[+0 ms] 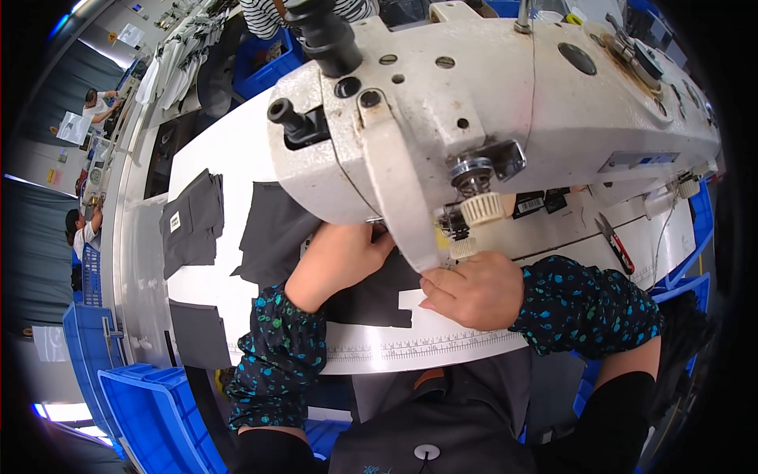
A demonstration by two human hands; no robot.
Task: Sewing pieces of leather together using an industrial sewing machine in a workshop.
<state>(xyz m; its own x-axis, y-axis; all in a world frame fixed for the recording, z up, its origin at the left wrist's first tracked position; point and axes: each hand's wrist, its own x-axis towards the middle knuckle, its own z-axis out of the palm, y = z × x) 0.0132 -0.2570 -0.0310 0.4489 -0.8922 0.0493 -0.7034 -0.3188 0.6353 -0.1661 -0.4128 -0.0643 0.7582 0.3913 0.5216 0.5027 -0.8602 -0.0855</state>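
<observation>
A white industrial sewing machine (497, 95) fills the upper middle, over a dark grey fabric piece (367, 304) on the white table. My left hand (339, 261) is beneath the machine head, fingers curled and pinched on the fabric, their tips partly hidden by the white lever (395, 182). My right hand (470, 288) rests right of that lever at the fabric's edge, fingers bent and closed, with what they hold hidden. Folded grey pieces (189, 229) and another grey piece (197, 336) lie to the left. Red-handled thread snips (620, 253) lie at the right.
Blue bins (146, 403) stand at the lower left and at the right (679, 288). A ruler strip (442, 345) runs along the table's front edge. Two co-workers (96, 110) (83, 233) sit at far left; a person in stripes (260, 16) is behind the machine.
</observation>
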